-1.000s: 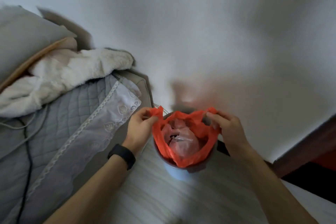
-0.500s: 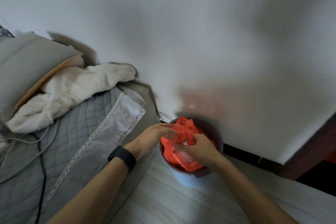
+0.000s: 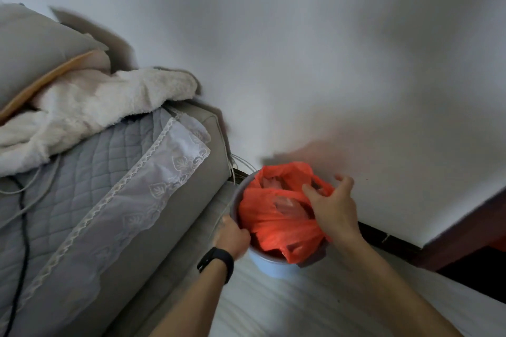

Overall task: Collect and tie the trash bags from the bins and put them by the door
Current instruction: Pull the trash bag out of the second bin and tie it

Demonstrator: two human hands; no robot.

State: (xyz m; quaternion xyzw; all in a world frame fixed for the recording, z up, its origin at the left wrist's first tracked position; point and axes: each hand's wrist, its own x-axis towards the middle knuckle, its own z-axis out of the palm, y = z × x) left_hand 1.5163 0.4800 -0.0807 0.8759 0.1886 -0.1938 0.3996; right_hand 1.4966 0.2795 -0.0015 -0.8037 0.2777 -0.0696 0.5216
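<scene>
The orange trash bag [image 3: 276, 230] sat in the small bin [image 3: 273, 265] on the floor [image 3: 287, 309], between the sofa [image 3: 169, 216] and the wall [image 3: 301, 63], its mouth loose and untied. The left hand [image 3: 232, 235] grasped the bin's near rim. The right hand [image 3: 332, 206] hung over the bag's far side, fingers spread and thumb touching plastic, clasping nothing. If it caught only one flap, the thin bag would probably tear or spill when lifted, and the light bin could rise too if the left hand slipped. Half a second before, both hands were bunched in the bag's mouth; since then the left had dropped to the rim and the right had opened.
</scene>
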